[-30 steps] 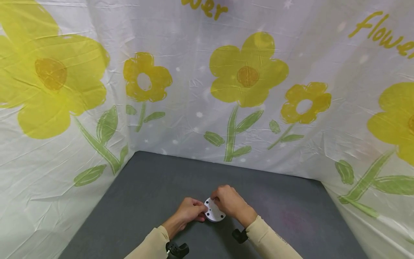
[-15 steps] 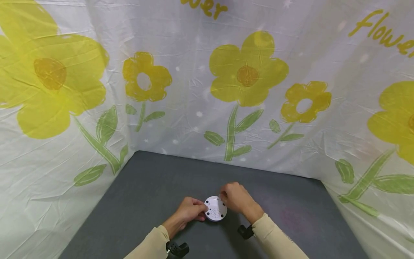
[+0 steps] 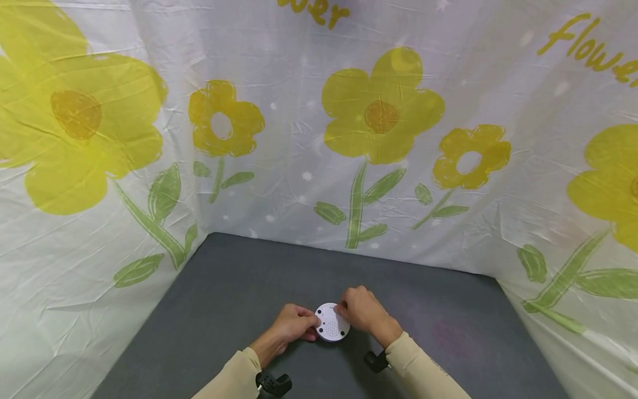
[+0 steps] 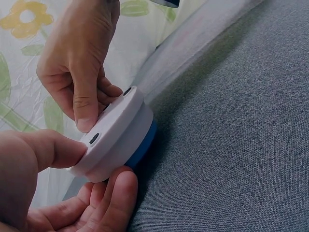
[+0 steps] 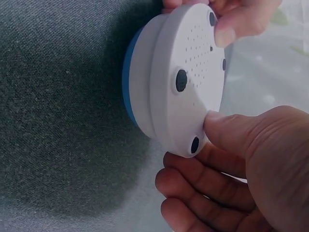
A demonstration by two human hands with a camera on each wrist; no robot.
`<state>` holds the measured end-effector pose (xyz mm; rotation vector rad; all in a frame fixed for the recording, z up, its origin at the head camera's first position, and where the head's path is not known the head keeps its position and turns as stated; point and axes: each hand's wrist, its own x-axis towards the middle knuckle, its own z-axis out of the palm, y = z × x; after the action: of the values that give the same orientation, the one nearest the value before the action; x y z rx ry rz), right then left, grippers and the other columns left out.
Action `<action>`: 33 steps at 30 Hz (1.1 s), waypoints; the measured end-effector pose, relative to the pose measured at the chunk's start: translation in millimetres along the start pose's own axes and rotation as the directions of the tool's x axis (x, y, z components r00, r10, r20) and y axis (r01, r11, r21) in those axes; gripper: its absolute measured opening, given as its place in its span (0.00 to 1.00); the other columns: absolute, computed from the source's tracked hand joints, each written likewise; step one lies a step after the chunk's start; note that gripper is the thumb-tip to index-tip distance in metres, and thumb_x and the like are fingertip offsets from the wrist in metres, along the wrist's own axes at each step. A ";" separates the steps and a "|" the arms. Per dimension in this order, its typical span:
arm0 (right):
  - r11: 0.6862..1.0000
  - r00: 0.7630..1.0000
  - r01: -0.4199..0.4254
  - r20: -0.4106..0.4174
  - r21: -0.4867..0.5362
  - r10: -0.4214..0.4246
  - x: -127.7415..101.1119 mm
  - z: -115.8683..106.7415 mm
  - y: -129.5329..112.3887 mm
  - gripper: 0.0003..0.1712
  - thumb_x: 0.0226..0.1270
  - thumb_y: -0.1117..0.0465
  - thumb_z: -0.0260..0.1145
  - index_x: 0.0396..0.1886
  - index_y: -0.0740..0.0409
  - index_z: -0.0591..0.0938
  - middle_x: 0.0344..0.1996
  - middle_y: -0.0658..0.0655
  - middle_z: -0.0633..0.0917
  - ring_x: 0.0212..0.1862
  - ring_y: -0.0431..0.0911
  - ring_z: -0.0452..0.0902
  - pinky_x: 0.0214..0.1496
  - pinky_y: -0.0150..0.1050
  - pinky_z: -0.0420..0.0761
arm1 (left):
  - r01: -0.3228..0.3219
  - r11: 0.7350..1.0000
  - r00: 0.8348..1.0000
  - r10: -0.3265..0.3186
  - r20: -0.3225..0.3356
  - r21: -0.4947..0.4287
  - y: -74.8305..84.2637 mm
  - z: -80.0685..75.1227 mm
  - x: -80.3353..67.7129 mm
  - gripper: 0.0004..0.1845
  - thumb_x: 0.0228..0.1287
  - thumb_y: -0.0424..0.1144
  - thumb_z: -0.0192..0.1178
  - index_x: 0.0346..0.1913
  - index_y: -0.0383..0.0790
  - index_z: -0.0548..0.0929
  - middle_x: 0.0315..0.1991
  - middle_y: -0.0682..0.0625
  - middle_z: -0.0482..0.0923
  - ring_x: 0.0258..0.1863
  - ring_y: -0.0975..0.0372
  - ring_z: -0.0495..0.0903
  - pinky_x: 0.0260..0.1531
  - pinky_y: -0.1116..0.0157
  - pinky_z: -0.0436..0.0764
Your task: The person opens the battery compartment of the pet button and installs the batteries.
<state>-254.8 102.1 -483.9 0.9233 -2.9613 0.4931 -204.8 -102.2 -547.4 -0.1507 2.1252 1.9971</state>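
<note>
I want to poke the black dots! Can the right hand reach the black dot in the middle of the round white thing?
Probably yes. The right hand already touches the round white thing, and nothing covers that black dot.

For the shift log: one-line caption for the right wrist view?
Both hands, right hand and left hand, grip a round white device with blue underside on grey cloth.
</note>
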 end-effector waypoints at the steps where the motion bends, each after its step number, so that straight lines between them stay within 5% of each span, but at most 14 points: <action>1: 1.000 1.000 0.000 0.002 0.005 0.000 0.1 -0.1 0.3 0.09 0.72 0.62 0.75 0.29 0.57 0.92 0.24 0.51 0.88 0.24 0.38 0.77 0.24 0.35 0.79 | 0.002 1.000 1.000 -0.002 0.002 0.000 0.2 -0.2 -0.3 0.10 0.65 0.30 0.69 0.44 0.24 0.88 0.33 0.44 0.89 0.27 0.63 0.87 0.30 0.65 0.92; 6: 1.000 1.000 0.009 0.022 0.017 -0.009 -0.6 -4.5 5.0 0.11 0.73 0.60 0.75 0.28 0.55 0.92 0.22 0.48 0.86 0.22 0.36 0.74 0.23 0.34 0.77 | 0.004 1.000 1.000 -0.004 0.018 -0.003 1.6 -0.4 -1.9 0.10 0.66 0.30 0.69 0.45 0.25 0.89 0.33 0.44 0.89 0.27 0.64 0.86 0.31 0.66 0.92; 12: 1.000 1.000 0.014 0.013 0.018 -0.014 -7.7 -15.1 16.0 0.20 0.76 0.61 0.71 0.19 0.50 0.84 0.13 0.42 0.70 0.18 0.36 0.63 0.22 0.33 0.64 | 0.009 1.000 1.000 -0.009 0.023 -0.005 0.8 0.6 -2.3 0.10 0.66 0.30 0.69 0.45 0.24 0.89 0.34 0.44 0.89 0.27 0.64 0.86 0.32 0.66 0.92; 17: 1.000 1.000 0.012 0.012 0.028 -0.012 -17.6 -22.9 24.8 0.26 0.77 0.61 0.71 0.14 0.48 0.78 0.12 0.41 0.65 0.17 0.35 0.59 0.22 0.32 0.60 | 0.007 1.000 1.000 -0.007 0.019 -0.006 1.2 0.0 -2.9 0.10 0.67 0.30 0.69 0.46 0.24 0.88 0.35 0.44 0.89 0.27 0.64 0.86 0.32 0.66 0.92; 29: 0.997 0.996 -0.026 0.087 0.078 0.019 -31.2 -19.8 31.4 0.15 0.77 0.58 0.73 0.27 0.55 0.90 0.16 0.41 0.73 0.21 0.37 0.65 0.23 0.34 0.66 | -0.001 1.000 1.000 0.001 0.014 0.016 2.4 -1.5 -3.0 0.11 0.68 0.30 0.69 0.47 0.24 0.88 0.35 0.44 0.89 0.28 0.63 0.87 0.33 0.66 0.93; 33: 0.993 0.993 -0.012 0.114 0.118 -0.001 -33.7 -14.3 28.8 0.12 0.76 0.54 0.74 0.35 0.56 0.94 0.21 0.44 0.84 0.24 0.36 0.71 0.26 0.36 0.73 | 0.000 1.000 1.000 0.000 0.011 0.020 0.9 -0.7 -3.2 0.11 0.68 0.30 0.69 0.47 0.24 0.89 0.36 0.44 0.90 0.28 0.63 0.87 0.33 0.66 0.93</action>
<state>-244.2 147.4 -482.0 0.9853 -3.0660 0.6448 -201.9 -103.1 -545.7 -0.1359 2.1372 1.9716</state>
